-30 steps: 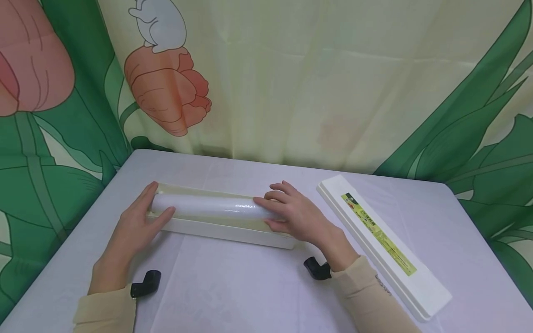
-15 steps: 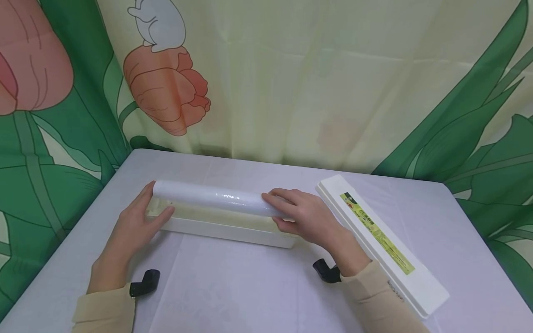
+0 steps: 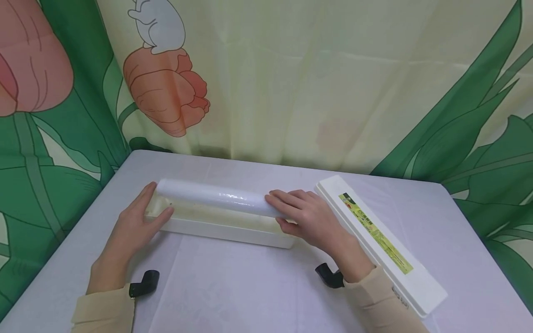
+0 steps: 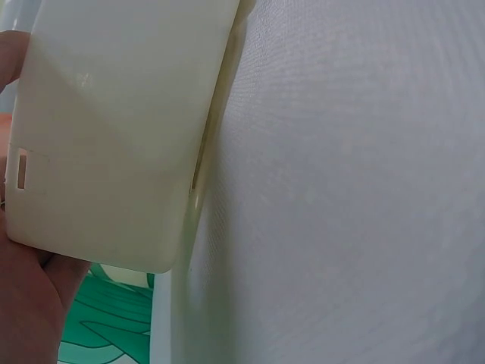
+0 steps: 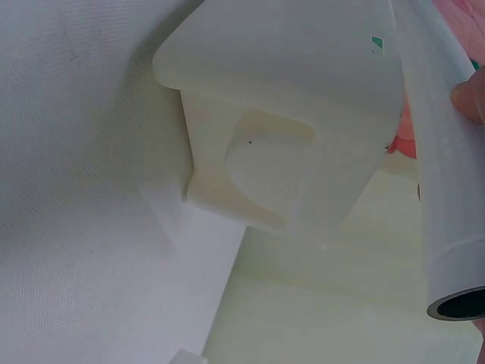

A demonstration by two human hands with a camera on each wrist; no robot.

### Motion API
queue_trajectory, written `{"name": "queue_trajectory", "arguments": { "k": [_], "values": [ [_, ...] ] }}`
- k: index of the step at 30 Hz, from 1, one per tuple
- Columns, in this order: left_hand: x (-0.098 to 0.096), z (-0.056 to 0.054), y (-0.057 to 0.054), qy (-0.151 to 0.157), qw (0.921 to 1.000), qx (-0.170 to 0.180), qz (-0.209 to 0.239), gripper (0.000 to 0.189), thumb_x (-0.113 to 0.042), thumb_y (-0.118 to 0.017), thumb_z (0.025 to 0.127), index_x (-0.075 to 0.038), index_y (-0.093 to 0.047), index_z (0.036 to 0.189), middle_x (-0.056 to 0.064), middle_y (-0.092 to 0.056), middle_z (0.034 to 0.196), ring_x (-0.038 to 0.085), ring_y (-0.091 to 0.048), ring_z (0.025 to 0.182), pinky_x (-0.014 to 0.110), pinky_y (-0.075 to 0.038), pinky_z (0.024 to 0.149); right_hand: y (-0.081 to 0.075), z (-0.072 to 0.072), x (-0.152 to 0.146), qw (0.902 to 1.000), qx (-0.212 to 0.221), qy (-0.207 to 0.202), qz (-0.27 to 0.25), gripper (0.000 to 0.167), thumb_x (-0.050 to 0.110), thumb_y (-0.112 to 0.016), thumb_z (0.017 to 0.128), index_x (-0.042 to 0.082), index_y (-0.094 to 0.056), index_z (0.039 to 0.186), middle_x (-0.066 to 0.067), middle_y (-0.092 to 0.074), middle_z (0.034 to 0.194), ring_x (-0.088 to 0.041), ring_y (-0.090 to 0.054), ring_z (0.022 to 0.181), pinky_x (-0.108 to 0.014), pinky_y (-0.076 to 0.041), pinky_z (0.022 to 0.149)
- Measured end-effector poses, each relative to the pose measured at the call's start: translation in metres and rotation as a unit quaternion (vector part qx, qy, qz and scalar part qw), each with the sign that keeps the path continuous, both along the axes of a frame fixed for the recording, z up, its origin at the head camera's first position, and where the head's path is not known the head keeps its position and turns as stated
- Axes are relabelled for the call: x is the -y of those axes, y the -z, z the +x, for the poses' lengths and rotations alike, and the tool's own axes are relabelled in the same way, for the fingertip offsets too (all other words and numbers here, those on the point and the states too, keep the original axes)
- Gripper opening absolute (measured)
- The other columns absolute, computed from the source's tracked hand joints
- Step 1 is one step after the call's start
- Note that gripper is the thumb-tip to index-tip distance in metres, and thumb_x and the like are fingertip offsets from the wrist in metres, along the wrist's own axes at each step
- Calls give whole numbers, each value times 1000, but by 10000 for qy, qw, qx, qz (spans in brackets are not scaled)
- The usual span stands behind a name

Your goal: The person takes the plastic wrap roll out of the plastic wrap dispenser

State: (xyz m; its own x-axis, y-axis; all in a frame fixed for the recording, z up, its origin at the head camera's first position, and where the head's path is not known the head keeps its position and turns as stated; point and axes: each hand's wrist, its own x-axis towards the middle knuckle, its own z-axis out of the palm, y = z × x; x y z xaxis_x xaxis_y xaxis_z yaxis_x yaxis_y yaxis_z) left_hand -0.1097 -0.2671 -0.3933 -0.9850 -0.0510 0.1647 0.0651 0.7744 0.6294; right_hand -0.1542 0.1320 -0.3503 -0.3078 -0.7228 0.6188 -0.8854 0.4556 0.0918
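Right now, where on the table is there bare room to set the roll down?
Bare cloth lies near the table front edge, between the two sleeves and in front of the open tray. A narrower strip runs behind the tray to the curtain. It is crowded at the right hand, between roll and lid.

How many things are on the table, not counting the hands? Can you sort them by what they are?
Rolls of white film: 1, the roll, which the right hand grips at one end.
Open box trays: 1, the tray, which the left hand holds.
Box lids with a green label: 1, the lid.
Total: 3
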Motion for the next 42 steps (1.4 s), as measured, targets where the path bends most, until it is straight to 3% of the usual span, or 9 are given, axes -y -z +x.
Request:
{"name": "queue_trajectory", "arguments": {
  "k": [16, 26, 37, 42],
  "values": [
    [0, 2, -2, 10, 10000, 8, 60, 84, -45, -60, 100, -3, -19, 161, 24, -22, 163, 49, -25, 145, 68, -26, 111, 0, 7, -7, 9991, -324, 256, -33, 46, 11, -70, 84, 10, -68, 130, -1, -70, 121, -27, -63, 93, -35, -55, 69],
    [2, 0, 1, -18, 9999, 130, 35, 85, -47, -59, 100, -6, -17, 162, 23, -20, 164, 49, -24, 145, 70, -27, 110, -2, 11, -10, 9972, -584, 473, 12, 37, 20, -52, 99, 12, -68, 131, 0, -70, 122, -28, -64, 96, -43, -51, 73],
    [0, 0, 1, -6, 9999, 117, 35, 85, -46, -59, 100, -5, -17, 162, 23, -19, 164, 48, -23, 146, 69, -25, 111, -1, 15, -18, 9978, -244, 602, 113, 42, 19, -65, 94, 12, -66, 135, -2, -69, 127, -28, -62, 100, -44, -49, 73],
    [0, 0, 0, 51, 10000, 18, 40, 84, -44, -59, 100, -4, -18, 161, 23, -20, 164, 47, -23, 146, 67, -23, 113, -3, 15, -23, 9973, -374, 631, 32, 40, 19, -63, 94, 12, -66, 133, -2, -69, 125, -28, -62, 99, -46, -50, 72]
  ]
}}
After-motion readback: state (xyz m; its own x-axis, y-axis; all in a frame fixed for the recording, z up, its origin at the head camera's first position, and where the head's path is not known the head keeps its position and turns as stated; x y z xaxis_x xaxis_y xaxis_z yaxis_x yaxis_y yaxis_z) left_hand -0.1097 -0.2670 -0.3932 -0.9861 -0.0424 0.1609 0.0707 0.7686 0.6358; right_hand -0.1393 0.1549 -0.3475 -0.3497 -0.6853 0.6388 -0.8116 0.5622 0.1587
